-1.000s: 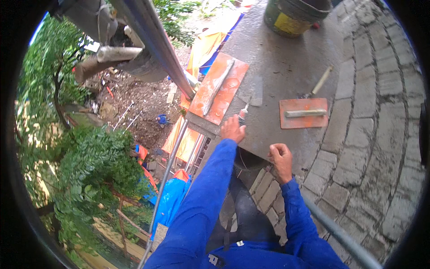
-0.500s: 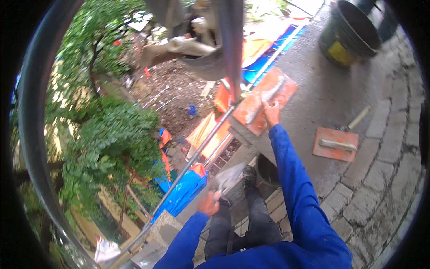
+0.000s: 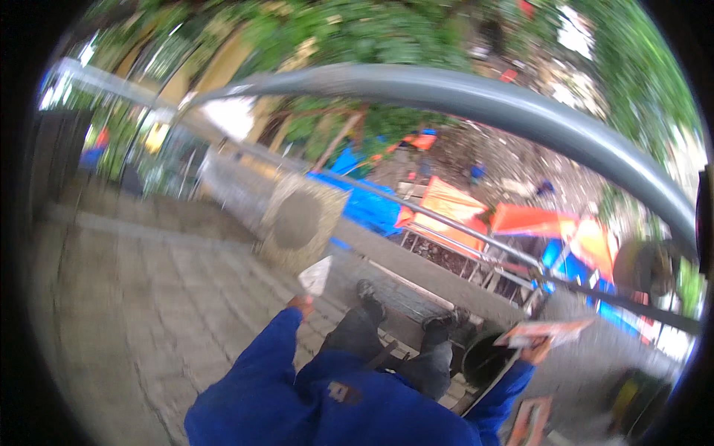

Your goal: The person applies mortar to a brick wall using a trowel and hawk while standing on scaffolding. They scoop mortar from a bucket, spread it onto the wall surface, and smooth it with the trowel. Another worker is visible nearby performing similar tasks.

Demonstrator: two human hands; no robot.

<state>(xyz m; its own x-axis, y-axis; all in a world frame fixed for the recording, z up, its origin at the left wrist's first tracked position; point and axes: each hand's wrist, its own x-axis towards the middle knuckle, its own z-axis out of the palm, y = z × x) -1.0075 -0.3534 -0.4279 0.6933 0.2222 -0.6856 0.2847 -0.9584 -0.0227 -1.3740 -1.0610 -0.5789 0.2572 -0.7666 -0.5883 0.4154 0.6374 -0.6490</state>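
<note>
In my left hand is a pointing trowel, its pale, smeared blade tilted up and away from me. My fingers are closed around its handle. On the right, my right hand grips an orange plastering float, seen nearly edge-on beside a dark bucket. A second orange float lies on the grey surface below my right forearm. Motion blur softens both hands, and the float hides part of the right fingers.
A thick grey pipe curves across the far side, with a thinner metal rail below it. Beyond are blue tarps, orange sheets and rubble. A stone block bears a grey patch. Another dark bucket stands at far right.
My view has swung left, bringing the paved walkway into sight. The right hand has lifted the orange float from the grey ledge; the left hand has swung left with the trowel.
</note>
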